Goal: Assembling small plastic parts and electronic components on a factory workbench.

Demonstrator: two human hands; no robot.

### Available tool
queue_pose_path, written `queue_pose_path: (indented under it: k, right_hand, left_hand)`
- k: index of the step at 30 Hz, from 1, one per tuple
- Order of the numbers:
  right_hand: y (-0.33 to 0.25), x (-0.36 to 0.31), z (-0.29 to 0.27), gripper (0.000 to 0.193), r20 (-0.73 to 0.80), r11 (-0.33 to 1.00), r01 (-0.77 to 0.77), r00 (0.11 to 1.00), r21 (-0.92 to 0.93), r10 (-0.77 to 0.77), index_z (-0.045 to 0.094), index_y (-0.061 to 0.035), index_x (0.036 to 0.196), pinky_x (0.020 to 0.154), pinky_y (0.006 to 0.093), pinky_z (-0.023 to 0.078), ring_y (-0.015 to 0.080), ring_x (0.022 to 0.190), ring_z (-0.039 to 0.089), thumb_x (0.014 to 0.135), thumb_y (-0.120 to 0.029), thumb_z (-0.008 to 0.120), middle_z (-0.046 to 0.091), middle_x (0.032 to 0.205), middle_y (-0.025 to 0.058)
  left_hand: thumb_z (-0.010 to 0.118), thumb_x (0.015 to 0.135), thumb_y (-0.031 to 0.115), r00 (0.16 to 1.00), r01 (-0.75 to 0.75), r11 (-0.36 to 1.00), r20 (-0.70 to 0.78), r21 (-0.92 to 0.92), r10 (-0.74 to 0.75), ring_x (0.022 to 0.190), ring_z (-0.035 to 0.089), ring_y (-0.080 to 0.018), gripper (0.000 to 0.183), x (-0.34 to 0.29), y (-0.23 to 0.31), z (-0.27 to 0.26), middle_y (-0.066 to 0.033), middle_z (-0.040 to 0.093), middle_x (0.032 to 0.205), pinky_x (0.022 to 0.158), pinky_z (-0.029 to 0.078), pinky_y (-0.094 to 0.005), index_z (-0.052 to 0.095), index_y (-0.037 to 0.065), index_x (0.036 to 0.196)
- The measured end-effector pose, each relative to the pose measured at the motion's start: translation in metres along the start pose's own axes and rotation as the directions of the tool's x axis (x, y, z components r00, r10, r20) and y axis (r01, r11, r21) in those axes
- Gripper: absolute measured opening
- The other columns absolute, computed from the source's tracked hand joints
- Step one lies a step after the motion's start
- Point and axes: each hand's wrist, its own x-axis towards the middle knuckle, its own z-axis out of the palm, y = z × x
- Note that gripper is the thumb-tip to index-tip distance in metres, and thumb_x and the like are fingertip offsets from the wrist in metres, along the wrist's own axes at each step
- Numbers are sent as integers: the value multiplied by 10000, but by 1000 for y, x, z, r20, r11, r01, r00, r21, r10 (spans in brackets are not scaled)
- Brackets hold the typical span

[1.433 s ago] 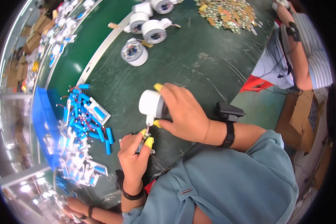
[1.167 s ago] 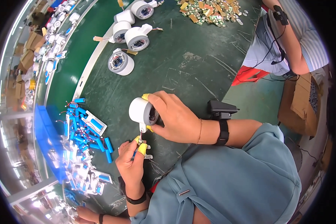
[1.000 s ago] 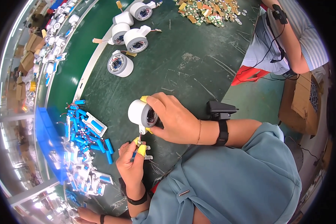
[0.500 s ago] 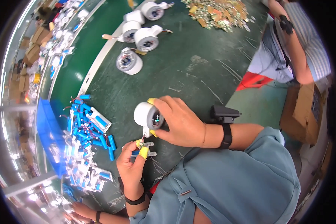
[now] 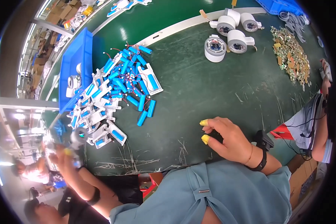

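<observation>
At the lower left, my left hand [image 5: 62,158] is smeared by motion. A blurred white round device [image 5: 78,136] with a grey rim shows at its fingers, and the hand seems closed on its lower part. My right hand [image 5: 227,139] hovers by the near side of the green table [image 5: 183,93]. Its thumb and forefinger wear yellow finger covers and stand apart with nothing between them. Blue cylindrical batteries [image 5: 128,74] with thin wires lie heaped left of the middle. White plastic handle parts [image 5: 99,112], several with batteries in them, are piled beside these.
Several white round devices [image 5: 237,42] with circuit boards stand at the back. Small metallic pieces [image 5: 293,59] lie heaped at far right. A blue bin [image 5: 76,56] stands behind the handle parts; another blue crate [image 5: 282,6] is at the back right. Co-workers [image 5: 44,211] show at lower left and the right edge.
My right hand no longer holds the white device. A similar one is now by my left hand, which has swung far left. The view has turned, showing more of the table.
</observation>
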Motion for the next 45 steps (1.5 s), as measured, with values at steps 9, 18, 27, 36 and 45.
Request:
queue_pose_path:
  k: [9, 18, 27, 36, 45]
  right_hand:
    - [1, 4, 1, 318, 32, 991, 51, 998, -126, -47, 578, -41, 1140, 864, 358, 465, 244, 895, 631, 832, -35, 660, 657, 942, 64]
    - [9, 42, -26, 342, -124, 951, 42, 989, -307, -83, 556, -25, 1151, 785, 398, 494, 314, 879, 607, 835, -77, 678, 591, 979, 132]
    - [43, 142, -53, 494, -304, 654, -74, 920, -753, -247, 531, 11, 1179, 862, 422, 517, 328, 1086, 551, 809, -252, 726, 520, 1196, 144]
    - [40, 156, -36, 457, -320, 514, -93, 871, -853, -374, 504, -35, 1100, 798, 403, 513, 313, 1070, 534, 768, -221, 758, 501, 1118, 165]
    - [13, 80, -42, 384, 214, 580, 407, 902, -706, -374, 567, -59, 1081, 1057, 490, 381, 334, 1247, 491, 712, -36, 671, 561, 1184, 144]
  left_hand:
    - [664, 850, 142, 991, -12, 952, -123, 305, 52, 951, 608, -306, 306, 151, -231, -90, -186, 650, 1074, 837, 483, -412, 651, -26, 1106]
    - [707, 834, 125, 550, -829, 527, 446, 188, 706, 1178, 546, -378, 432, -20, 59, 198, -206, 598, 1258, 1027, 394, -452, 597, 14, 1237]
    - [726, 789, 179, 194, -900, 404, 678, -165, 709, 1201, 509, -366, 518, -102, 113, 264, -183, 548, 1271, 1055, 364, -501, 555, 7, 1247]
    - [730, 783, 142, 362, -862, 503, 612, -68, 703, 1186, 502, -380, 530, -100, 103, 244, -181, 518, 1318, 1015, 389, -462, 536, 7, 1257]
    - [731, 778, 167, 236, -834, 509, 698, -211, 676, 1136, 558, -285, 443, -117, 99, 223, -123, 549, 1257, 1063, 360, -498, 584, 12, 1165]
